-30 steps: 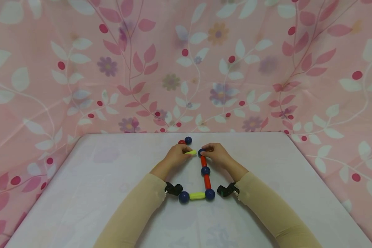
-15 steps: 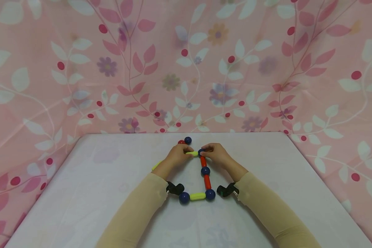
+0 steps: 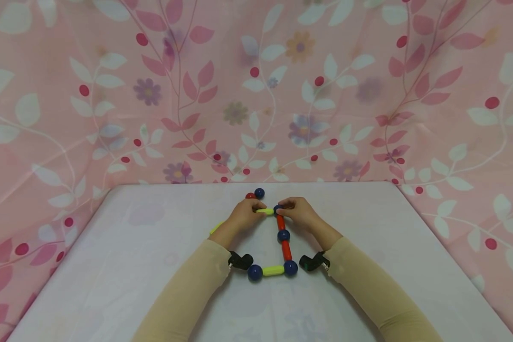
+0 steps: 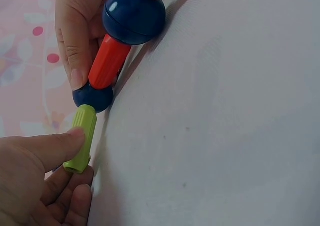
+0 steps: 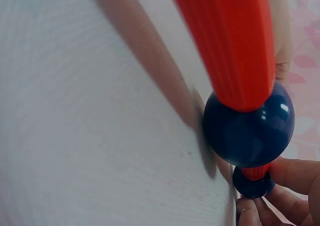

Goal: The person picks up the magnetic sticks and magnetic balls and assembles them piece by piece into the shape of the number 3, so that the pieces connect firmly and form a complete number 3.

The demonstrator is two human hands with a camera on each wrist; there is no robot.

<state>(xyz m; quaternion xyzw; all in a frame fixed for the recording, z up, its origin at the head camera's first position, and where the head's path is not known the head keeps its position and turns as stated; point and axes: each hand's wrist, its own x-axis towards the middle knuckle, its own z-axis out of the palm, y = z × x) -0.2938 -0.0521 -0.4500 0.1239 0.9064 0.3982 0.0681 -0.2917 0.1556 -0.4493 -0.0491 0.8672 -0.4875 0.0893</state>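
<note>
My left hand [image 3: 244,213] pinches a yellow-green rod [image 4: 82,136] between thumb and fingers. The rod's far end touches a dark blue ball [image 4: 95,97], which my right hand [image 3: 299,212] grips with thumb and fingertips. From that ball a red rod [image 3: 280,222] runs toward me to a middle blue ball [image 3: 284,235]. A second red rod [image 3: 286,250] leads on to a near corner ball [image 3: 290,268]. There a yellow-green rod [image 3: 273,270] joins it to another blue ball [image 3: 255,272] on the left. In the right wrist view a red rod [image 5: 232,46] and ball [image 5: 247,126] loom close.
Behind my left hand lie a blue ball [image 3: 259,193] and a red piece [image 3: 250,195], partly hidden. Another yellow-green rod [image 3: 216,228] shows beside my left wrist. The white table [image 3: 154,266] ends at a floral pink cloth [image 3: 239,95].
My left hand's yellow-green rod was apart from the far blue ball a second ago and now touches it. A yellow-green rod has come into sight beside the left wrist. The right hand stays put.
</note>
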